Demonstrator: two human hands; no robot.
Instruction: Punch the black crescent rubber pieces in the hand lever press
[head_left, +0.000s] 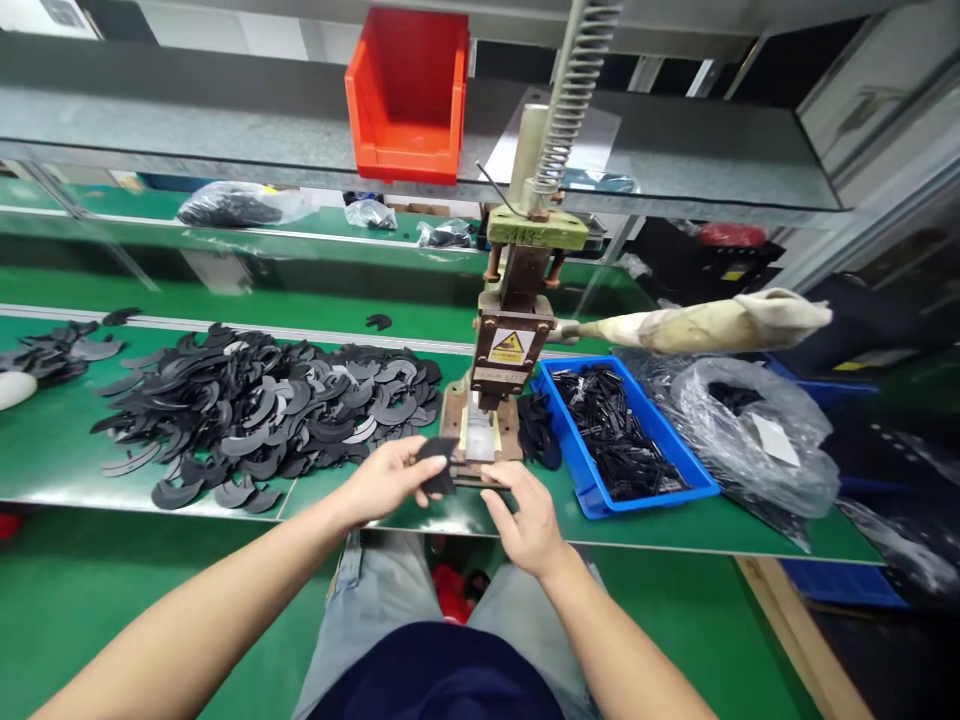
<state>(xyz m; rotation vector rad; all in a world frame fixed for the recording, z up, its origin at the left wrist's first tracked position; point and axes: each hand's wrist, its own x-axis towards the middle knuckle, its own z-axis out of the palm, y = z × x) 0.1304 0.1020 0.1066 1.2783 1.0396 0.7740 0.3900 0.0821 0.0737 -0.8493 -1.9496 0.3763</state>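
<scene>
My left hand (394, 478) pinches a flat black curved piece (437, 466) in front of the hand press (512, 350). To the right of that piece, my right hand (525, 515) has its thumb and fingers apart at the front edge of the press base (450, 420); nothing can be seen between them. A pale block (480, 437) sits on the base under the press head. Left of the press lies a large heap of black curved pieces (262, 400). On its right stands a blue bin (589, 497) holding small black parts (619, 440).
The press's wrapped lever (705, 325) reaches out to the right above the blue bin. A clear plastic bag (757, 430) lies beyond the bin. An orange bin (409, 160) sits on the shelf above. The green table's front edge (675, 543) runs just before me.
</scene>
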